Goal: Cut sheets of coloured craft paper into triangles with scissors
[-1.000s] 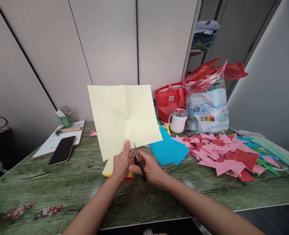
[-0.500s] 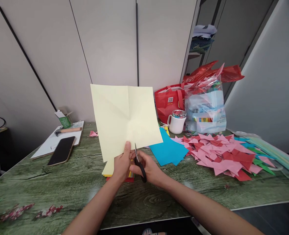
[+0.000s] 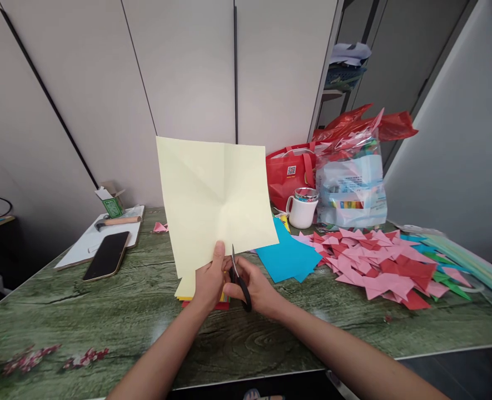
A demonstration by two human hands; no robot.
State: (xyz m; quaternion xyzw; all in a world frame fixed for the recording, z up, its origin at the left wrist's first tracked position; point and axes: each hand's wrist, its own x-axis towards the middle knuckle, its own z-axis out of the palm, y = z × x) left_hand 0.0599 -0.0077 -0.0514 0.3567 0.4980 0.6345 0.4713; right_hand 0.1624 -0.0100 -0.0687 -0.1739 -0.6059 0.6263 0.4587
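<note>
A pale yellow sheet of paper (image 3: 199, 194) with fold creases stands raised above the table. My left hand (image 3: 209, 280) pinches it at the lower edge, thumb in front. My right hand (image 3: 256, 286) is closed around the black handles of a pair of scissors (image 3: 242, 290). The blades point up at the sheet's lower edge, close by my left thumb; whether they cut into the paper I cannot tell. Below my left hand lies a stack of coloured paper (image 3: 184, 289), partly hidden. Blue paper sheets (image 3: 285, 255) lie to the right, behind my right hand.
Pink and red folded paper pieces (image 3: 383, 266) are heaped at the right. Behind them stand a white mug (image 3: 303, 210), a red bag (image 3: 287, 180) and a clear plastic bag (image 3: 352, 191). At the left are a phone (image 3: 107, 254), a hammer (image 3: 118, 221) and a small green box (image 3: 111, 204).
The paper's top edge has tilted up slightly, while both hands and the scissors keep nearly the same pose. The whole view has shifted a little.
</note>
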